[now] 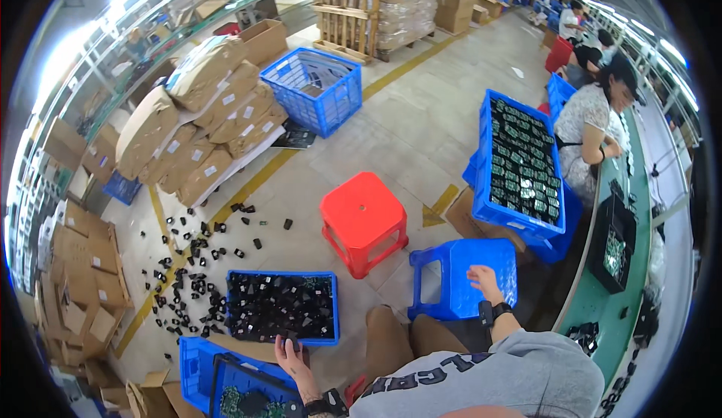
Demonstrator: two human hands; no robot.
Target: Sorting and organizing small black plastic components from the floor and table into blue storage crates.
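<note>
While my left grip [295, 362] pinches one black part [290, 340] right at the near edge of one filled blue bin [335, 305], long axis left-right, left is the nearer side; part's own axis unreadable. My right grip [486, 279] is empty, fingers loose over one blue stool [459, 296]. One red stool [363, 207] ahead; floor parts [197, 264] too many to count.

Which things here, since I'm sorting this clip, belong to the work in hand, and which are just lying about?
Seem to belong:
- black piece in the left hand
- blue bin beside that hand, full of black parts

Seem to be just lying about:
- loose parts scattered on the floor
- red stool
- stacked brown sacks
</note>
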